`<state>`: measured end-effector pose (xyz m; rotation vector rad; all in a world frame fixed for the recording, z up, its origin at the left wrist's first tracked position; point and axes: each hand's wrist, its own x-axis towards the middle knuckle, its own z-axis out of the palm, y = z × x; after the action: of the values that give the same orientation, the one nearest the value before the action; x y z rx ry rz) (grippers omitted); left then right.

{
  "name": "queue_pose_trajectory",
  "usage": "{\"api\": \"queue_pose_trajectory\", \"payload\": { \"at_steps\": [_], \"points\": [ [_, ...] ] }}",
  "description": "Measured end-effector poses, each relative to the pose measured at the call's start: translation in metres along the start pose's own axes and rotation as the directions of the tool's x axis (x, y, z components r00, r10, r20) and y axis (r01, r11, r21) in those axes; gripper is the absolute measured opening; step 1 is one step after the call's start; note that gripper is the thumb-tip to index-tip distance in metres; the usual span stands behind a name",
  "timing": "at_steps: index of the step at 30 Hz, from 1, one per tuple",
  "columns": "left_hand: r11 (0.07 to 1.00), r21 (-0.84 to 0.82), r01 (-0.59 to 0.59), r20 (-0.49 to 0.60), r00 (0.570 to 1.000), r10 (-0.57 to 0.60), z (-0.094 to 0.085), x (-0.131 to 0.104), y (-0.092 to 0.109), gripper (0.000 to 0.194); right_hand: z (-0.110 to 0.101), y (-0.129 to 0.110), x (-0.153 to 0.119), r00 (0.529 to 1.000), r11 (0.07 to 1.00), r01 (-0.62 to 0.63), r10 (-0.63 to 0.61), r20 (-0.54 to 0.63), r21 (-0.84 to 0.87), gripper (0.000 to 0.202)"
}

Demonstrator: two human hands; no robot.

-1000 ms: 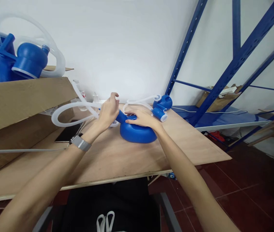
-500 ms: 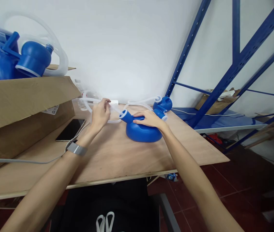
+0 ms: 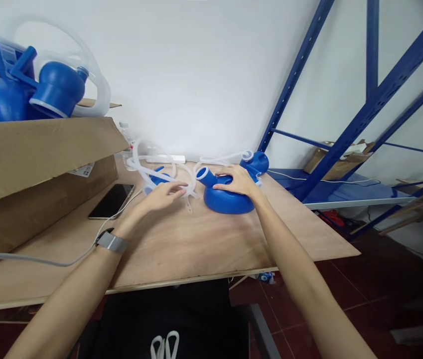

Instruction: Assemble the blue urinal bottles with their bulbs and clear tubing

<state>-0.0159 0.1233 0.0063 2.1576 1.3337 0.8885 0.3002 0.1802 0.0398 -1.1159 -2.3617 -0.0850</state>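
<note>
A blue plastic bottle stands on the wooden table, its round mouth tilted up to the left. My right hand is wrapped round its handle from above. Left of the bottle, my left hand hovers low over the table with its fingers apart, beside a coiled clear tube and a small blue part. The tube's end lies near my left fingertips, outside the bottle's mouth. Behind the bottle rests another blue bottle with its own clear tube.
A cardboard box full of blue bottles and tubing stands at the left. Beside it lie a phone and a cable. A white power strip is by the wall. A blue metal shelf holds a carton at the right.
My left hand has let go of the tube and moved lower and to the right. The tube has come out of the bottle's mouth. The small blue part now shows.
</note>
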Motion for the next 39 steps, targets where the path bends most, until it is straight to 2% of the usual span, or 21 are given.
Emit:
{"api": "queue_pose_trajectory", "payload": {
  "at_steps": [1, 3, 6, 9, 10, 12, 15, 17, 19, 22, 24, 25, 27, 29, 31, 35, 39],
  "points": [
    [1.000, -0.010, -0.026, 0.016, 1.000, 0.026, 0.000, 0.000, 0.002, 0.043, 0.001, -0.001, 0.002, 0.999, 1.000, 0.009, -0.010, -0.035, -0.027, 0.058],
    [0.999, 0.020, -0.048, -0.020, 0.999, 0.048, -0.004, -0.002, 0.003, 0.040, 0.004, -0.013, 0.003, 0.991, 0.997, 0.010, -0.020, -0.129, -0.078, 0.066],
    [0.987, 0.155, -0.044, -0.079, 0.995, 0.057, -0.011, -0.005, 0.001, 0.039, 0.021, -0.052, 0.000, 0.976, 0.996, 0.038, -0.053, -0.211, -0.076, 0.057],
    [0.940, 0.340, -0.036, -0.073, 0.995, 0.065, -0.017, -0.009, -0.004, 0.038, 0.051, -0.098, -0.001, 0.979, 0.981, 0.194, -0.194, -0.065, -0.010, 0.050],
    [0.912, 0.410, -0.024, -0.073, 0.996, 0.059, -0.019, -0.010, -0.005, 0.037, 0.062, -0.109, 0.000, 0.977, 0.978, 0.211, -0.210, -0.036, 0.006, 0.054],
    [0.836, 0.546, 0.048, -0.111, 0.994, 0.015, -0.021, -0.013, -0.008, 0.035, 0.081, -0.122, 0.003, 0.987, 0.987, 0.159, -0.159, 0.000, 0.002, 0.066],
    [0.724, 0.643, 0.248, -0.261, 0.960, -0.098, -0.025, -0.018, -0.012, 0.035, 0.099, -0.123, 0.006, 0.997, 1.000, 0.022, -0.023, 0.077, 0.019, 0.073],
    [0.701, 0.621, 0.350, -0.360, 0.922, -0.142, -0.025, -0.020, -0.015, 0.044, 0.103, -0.118, 0.005, 0.994, 0.998, -0.053, 0.048, 0.102, 0.044, 0.069],
    [0.722, 0.562, 0.402, -0.420, 0.891, -0.169, -0.023, -0.021, -0.017, 0.061, 0.102, -0.115, 0.002, 0.992, 0.992, -0.104, 0.098, 0.078, 0.075, 0.063],
    [0.789, 0.444, 0.425, -0.441, 0.870, -0.220, -0.012, -0.019, -0.020, 0.093, 0.102, -0.112, -0.001, 0.989, 0.976, -0.148, 0.151, -0.005, 0.160, 0.058],
    [0.834, 0.375, 0.405, -0.450, 0.866, -0.218, -0.002, -0.014, -0.021, 0.104, 0.104, -0.110, -0.001, 0.984, 0.964, -0.152, 0.169, -0.063, 0.219, 0.059],
    [0.857, 0.352, 0.377, -0.455, 0.869, -0.195, 0.004, -0.011, -0.021, 0.104, 0.106, -0.109, -0.001, 0.981, 0.960, -0.146, 0.172, -0.089, 0.240, 0.060],
    [0.896, 0.346, 0.277, -0.437, 0.893, -0.107, 0.015, -0.005, -0.022, 0.094, 0.108, -0.106, 0.000, 0.976, 0.957, -0.131, 0.170, -0.134, 0.260, 0.060],
    [0.913, 0.378, 0.154, -0.366, 0.931, -0.006, 0.026, 0.001, -0.024, 0.079, 0.109, -0.104, 0.001, 0.971, 0.957, -0.124, 0.172, -0.168, 0.261, 0.059],
    [0.910, 0.407, 0.079, -0.289, 0.956, 0.047, 0.037, 0.005, -0.028, 0.070, 0.109, -0.103, 0.001, 0.966, 0.959, -0.126, 0.177, -0.190, 0.255, 0.057],
    [0.903, 0.424, 0.063, -0.249, 0.967, 0.049, 0.051, 0.007, -0.035, 0.061, 0.106, -0.099, 0.000, 0.963, 0.958, -0.135, 0.187, -0.193, 0.255, 0.058],
    [0.898, 0.440, 0.016, -0.207, 0.975, 0.083, 0.050, 0.007, -0.030, 0.053, 0.109, -0.096, 0.000, 0.962, 0.959, -0.156, 0.202, -0.183, 0.236, 0.061]
  ]
}}
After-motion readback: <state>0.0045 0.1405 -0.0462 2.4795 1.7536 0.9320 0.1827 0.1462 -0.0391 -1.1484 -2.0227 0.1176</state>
